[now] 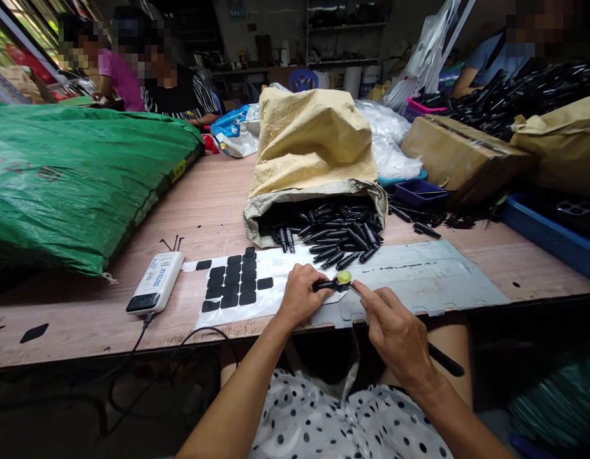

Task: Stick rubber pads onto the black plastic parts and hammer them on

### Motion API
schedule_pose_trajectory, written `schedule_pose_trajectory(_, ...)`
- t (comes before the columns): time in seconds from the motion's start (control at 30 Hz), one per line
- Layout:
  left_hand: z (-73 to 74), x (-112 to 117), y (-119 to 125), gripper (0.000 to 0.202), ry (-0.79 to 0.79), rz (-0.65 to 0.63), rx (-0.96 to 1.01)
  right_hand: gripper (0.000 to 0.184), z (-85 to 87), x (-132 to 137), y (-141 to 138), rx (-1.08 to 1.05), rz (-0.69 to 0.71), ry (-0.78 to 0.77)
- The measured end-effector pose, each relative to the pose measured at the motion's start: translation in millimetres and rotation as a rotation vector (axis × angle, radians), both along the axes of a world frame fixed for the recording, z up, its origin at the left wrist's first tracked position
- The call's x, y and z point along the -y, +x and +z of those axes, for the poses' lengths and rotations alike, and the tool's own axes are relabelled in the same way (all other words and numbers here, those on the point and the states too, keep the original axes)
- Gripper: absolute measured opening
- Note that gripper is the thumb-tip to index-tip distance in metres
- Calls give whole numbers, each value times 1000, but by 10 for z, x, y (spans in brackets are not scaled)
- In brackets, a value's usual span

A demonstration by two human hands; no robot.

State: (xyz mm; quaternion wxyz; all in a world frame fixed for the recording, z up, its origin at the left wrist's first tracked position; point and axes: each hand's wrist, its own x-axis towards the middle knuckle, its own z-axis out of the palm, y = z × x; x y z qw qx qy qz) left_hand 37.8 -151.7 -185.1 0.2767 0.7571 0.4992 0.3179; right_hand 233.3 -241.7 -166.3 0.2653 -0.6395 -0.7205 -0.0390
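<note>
My left hand is closed around a small black tubular part held just above the front of the table. My right hand grips a slim tool with a black handle, which sticks out behind the hand. The tool's thin front end reaches the far end of the black part. A small yellow-green piece sits there, between the two hands; I cannot tell whether it is attached. Just beyond, many similar black parts spill from the mouth of a tan paper sack.
Flat black stickers lie on a white sheet at left, beside a white power bank with a cable. A grey board lies at right. A green sack, a cardboard box and a blue tray stand around. Other people sit beyond.
</note>
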Motion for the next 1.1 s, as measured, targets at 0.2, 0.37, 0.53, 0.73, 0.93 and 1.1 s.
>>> schedule_pose_trajectory(0.2, 44, 13, 0, 22, -20, -10, -8, 34, 63, -295, 610, -15, -301, 169)
schedule_pose_trajectory(0.37, 47, 12, 2, 23, -53, -7, 9, 29, -185, -580, 1255, 61, -511, 121)
schedule_pose_trajectory(0.53, 49, 11, 1, 21, -67, -8, 10, 33, -352, -724, 1343, 62, -557, 76)
schedule_pose_trajectory(0.73, 33, 5, -2, 20, -62, -10, 27, 36, -355, -806, 1190, 60, -656, 39)
schedule_pose_trajectory(0.93, 26, 5, -5, 19, -49, -29, 22, 37, -144, -685, 851, -109, -314, 121)
schedule_pose_trajectory(1.1, 31, 6, -18, 19, -14, -49, 14, 38, 46, -543, 245, -120, 284, -76)
